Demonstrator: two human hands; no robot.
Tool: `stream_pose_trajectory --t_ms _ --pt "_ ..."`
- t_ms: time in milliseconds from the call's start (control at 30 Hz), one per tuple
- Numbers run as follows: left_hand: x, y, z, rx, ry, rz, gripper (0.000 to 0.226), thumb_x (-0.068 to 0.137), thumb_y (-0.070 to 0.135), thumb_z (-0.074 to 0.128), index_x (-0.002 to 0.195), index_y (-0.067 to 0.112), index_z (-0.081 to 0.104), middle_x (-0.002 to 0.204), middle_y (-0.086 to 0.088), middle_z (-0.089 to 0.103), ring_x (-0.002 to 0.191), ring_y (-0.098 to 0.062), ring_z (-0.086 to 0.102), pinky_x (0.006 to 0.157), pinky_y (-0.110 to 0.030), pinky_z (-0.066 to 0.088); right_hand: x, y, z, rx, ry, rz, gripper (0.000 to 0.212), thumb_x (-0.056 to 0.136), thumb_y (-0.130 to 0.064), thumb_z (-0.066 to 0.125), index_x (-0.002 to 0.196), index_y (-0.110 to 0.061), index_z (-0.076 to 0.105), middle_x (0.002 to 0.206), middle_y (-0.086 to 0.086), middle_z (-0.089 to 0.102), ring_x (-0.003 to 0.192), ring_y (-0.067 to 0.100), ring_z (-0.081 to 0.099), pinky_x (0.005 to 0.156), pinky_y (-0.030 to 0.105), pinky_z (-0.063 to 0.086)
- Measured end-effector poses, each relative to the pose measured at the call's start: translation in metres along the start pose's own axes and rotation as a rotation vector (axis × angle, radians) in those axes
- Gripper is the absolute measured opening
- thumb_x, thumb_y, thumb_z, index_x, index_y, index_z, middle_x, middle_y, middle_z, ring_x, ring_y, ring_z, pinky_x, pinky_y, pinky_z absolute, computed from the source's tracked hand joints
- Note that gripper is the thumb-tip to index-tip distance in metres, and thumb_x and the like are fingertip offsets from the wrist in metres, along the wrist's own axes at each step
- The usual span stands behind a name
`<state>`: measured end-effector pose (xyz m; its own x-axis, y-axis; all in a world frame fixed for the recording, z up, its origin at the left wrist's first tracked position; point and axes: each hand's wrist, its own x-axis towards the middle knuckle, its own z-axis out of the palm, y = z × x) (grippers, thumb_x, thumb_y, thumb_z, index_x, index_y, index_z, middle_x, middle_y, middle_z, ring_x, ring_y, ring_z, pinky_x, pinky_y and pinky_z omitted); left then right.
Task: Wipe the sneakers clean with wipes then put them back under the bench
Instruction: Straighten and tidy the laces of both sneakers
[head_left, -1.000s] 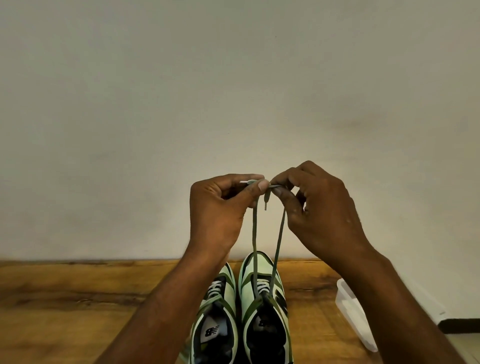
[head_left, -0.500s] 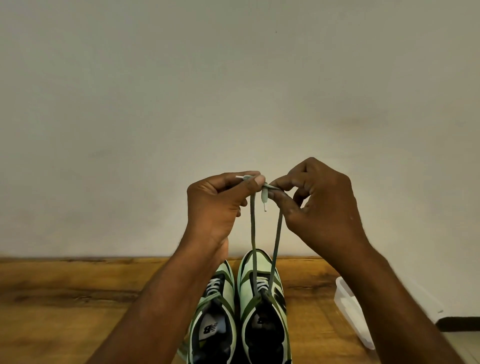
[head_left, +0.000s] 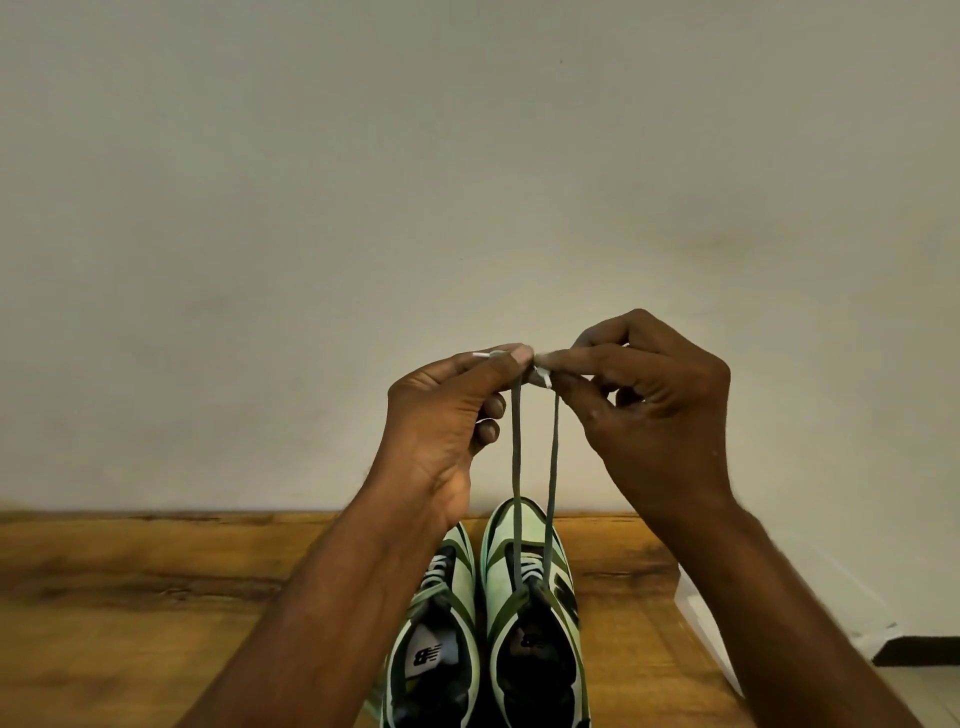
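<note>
Sneakers (head_left: 483, 623): two, side by side at 6 o'clock on the wooden worktop (head_left: 156, 597), toes pointing at the wall. Just beyond them, two lace ends (head_left: 535, 457) rise from the right shoe, one pinched in each hand: left hand (head_left: 447, 415), right hand (head_left: 649, 410). I'd keep both strands evenly taut and cross them low so the knot sits snug. No wipes visible.

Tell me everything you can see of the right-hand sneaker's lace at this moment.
The lace is a thin, flat, dark grey-green cord with pale tips. Its two ends rise taut and nearly parallel from the top eyelets of the right sneaker, which stands on the wooden surface. The left hand pinches one end, its pale tip poking out; the right hand pinches the other. No knot shows.
</note>
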<state>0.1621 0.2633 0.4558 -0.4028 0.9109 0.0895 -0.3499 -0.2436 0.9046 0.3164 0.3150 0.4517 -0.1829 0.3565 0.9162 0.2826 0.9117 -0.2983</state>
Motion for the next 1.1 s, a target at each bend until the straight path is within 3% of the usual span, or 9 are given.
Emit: stream_pose_trajectory --t_ms 100,200,300,433,667,867,1100 --pt "-0.001 -0.001 -0.001 0.032 0.007 0.008 0.008 0.084 0.017 0.082 0.090 0.012 0.081 0.086 -0.003 0.078 0.060 -0.009 0.052 0.053 -0.021 0.039 0.004 0.004 -0.002 0.160 -0.036 0.122 0.011 0.086 -0.019 0.083 0.094 -0.025 0.079 0.091 -0.006 0.072 0.067 0.015 0.068 0.055 0.027 0.053" --pt "-0.001 -0.002 -0.003 0.081 0.014 0.026 0.010 0.086 0.021 0.081 0.091 0.013 0.081 0.093 -0.003 0.081 0.062 -0.009 0.055 0.057 -0.024 0.037 0.005 0.010 -0.006 0.399 -0.013 0.285 0.016 0.083 -0.021 0.081 0.095 -0.011 0.079 0.090 -0.002 0.077 0.061 0.020 0.067 0.051 0.025 0.050" --pt "0.002 -0.004 -0.005 0.083 0.045 0.028 0.008 0.086 0.020 0.081 0.092 0.014 0.079 0.095 -0.005 0.081 0.063 -0.010 0.061 0.058 -0.024 0.037 0.002 0.016 -0.010 0.529 -0.059 0.378 0.022 0.085 -0.021 0.076 0.100 -0.006 0.076 0.095 0.006 0.079 0.065 0.024 0.066 0.048 0.032 0.048" --pt "0.006 -0.011 -0.009 0.091 0.084 0.016 0.008 0.089 0.018 0.079 0.095 0.013 0.077 0.091 -0.006 0.081 0.062 -0.008 0.066 0.058 -0.024 0.038 -0.003 0.021 -0.012 0.670 -0.108 0.450 0.021 0.089 -0.019 0.067 0.102 -0.003 0.064 0.101 0.010 0.079 0.064 0.028 0.068 0.047 0.030 0.049" --pt "0.015 -0.023 -0.018 0.095 0.138 0.012 0.002 0.094 0.014 0.075 0.093 0.013 0.074 0.082 -0.005 0.080 0.058 -0.009 0.048 0.052 -0.022 0.035 -0.010 0.035 -0.020 0.762 -0.139 0.556 0.012 0.096 -0.018 0.059 0.101 -0.007 0.056 0.098 0.020 0.077 0.059 0.027 0.061 0.047 0.028 0.045" --pt "0.021 -0.046 -0.033 0.085 0.237 -0.008 0.009 0.099 0.009 0.069 0.091 0.013 0.068 0.069 0.001 0.074 0.054 -0.010 0.039 0.046 -0.021 0.030 -0.020 0.046 -0.023 0.761 -0.170 0.633 0.020 0.102 -0.023 0.052 0.109 -0.005 0.051 0.099 0.024 0.076 0.066 0.028 0.061 0.049 0.030 0.045" --pt "0.022 -0.065 -0.054 0.130 0.373 0.007 0.011 0.101 0.010 0.066 0.091 0.013 0.066 0.072 0.000 0.069 0.051 -0.010 0.037 0.044 -0.023 0.030 -0.028 0.057 -0.029 0.714 -0.165 0.683 0.016 0.102 -0.027 0.054 0.104 -0.011 0.054 0.072 0.015 0.071 0.050 0.024 0.051 0.046 0.026 0.037"
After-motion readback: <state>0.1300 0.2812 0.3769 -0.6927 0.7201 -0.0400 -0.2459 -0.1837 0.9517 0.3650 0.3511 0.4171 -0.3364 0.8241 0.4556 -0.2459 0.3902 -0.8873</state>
